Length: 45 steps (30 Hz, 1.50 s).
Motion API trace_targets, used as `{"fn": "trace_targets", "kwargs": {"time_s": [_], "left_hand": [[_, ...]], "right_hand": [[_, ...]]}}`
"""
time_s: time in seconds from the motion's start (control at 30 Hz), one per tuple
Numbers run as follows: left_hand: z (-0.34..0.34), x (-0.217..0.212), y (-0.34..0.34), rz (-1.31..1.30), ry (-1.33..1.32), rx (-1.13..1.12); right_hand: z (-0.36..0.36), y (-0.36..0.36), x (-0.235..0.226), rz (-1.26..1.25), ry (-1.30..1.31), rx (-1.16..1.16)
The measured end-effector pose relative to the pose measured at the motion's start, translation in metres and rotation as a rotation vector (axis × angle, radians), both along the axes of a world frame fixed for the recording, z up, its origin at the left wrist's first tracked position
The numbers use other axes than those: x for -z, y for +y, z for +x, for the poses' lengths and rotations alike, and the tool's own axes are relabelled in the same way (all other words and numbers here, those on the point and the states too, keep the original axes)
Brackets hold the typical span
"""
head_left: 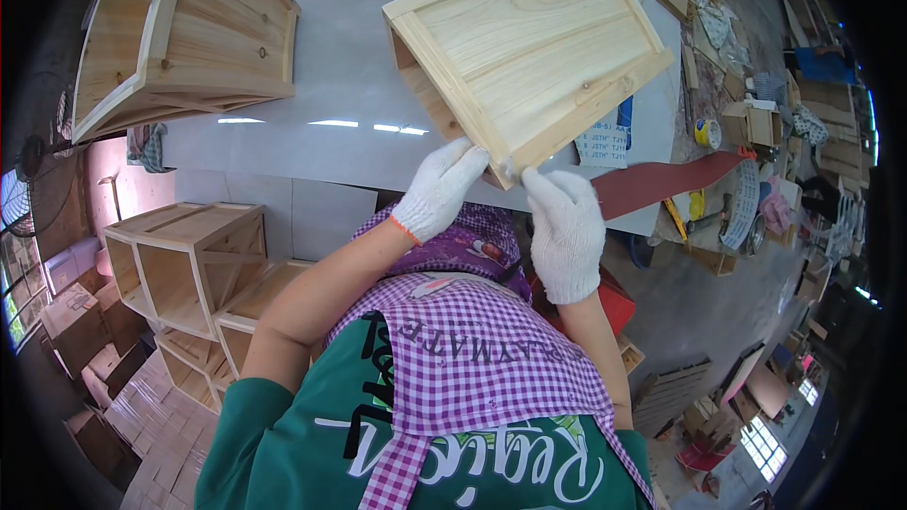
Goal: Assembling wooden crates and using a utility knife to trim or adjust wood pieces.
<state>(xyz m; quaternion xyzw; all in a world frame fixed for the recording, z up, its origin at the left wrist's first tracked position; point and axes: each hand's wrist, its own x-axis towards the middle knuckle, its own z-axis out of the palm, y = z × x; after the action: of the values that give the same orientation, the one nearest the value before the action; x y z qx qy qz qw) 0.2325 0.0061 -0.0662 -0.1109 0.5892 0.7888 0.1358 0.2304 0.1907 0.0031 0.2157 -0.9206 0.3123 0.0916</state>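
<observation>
A pale wooden box (543, 52) with a framed, planked panel lies tilted on the grey-topped table, one corner pointing toward me. My left hand (437, 194), in a white knitted glove with an orange cuff edge, grips the box's edge just left of that corner. On the other side of the corner is my right hand (565, 234), also gloved in white. Its fingers are curled, with the tips against the wood. Whether they pinch something small is hidden. A small greyish patch shows on the corner between the two hands.
Another wooden box (217, 33) stands at the table's (345, 146) far left. To the right lie a brownish-red strip (661, 185), a printed sheet (603, 144), a yellow-handled cutter (675, 218) and a tape roll (707, 133). Wooden shelf units (184, 269) stand at my left.
</observation>
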Motion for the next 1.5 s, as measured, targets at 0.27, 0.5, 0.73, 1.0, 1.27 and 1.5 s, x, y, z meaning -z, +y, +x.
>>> {"fn": "trace_targets", "kwargs": {"time_s": [0.27,0.5,0.73,1.0,1.27,1.5], "left_hand": [[0.000,0.000,-0.001,0.014,-0.035,-0.002],[0.000,0.006,-0.003,-0.043,-0.031,0.035],[-0.002,-0.001,-0.004,0.044,-0.070,0.033],[-0.005,0.001,-0.012,-0.007,-0.091,0.118],[-0.008,0.000,-0.014,0.019,-0.096,0.152],[-0.010,0.005,-0.017,0.007,-0.068,0.179]], "right_hand": [[0.003,-0.002,-0.004,0.227,-0.062,-0.082],[0.006,-0.007,0.006,0.010,-0.010,0.088],[0.017,-0.009,0.008,0.070,0.000,0.018],[0.013,-0.022,0.000,0.215,0.002,0.011],[0.019,-0.012,-0.009,0.265,-0.062,-0.002],[0.006,-0.018,-0.002,0.131,0.054,0.047]]}}
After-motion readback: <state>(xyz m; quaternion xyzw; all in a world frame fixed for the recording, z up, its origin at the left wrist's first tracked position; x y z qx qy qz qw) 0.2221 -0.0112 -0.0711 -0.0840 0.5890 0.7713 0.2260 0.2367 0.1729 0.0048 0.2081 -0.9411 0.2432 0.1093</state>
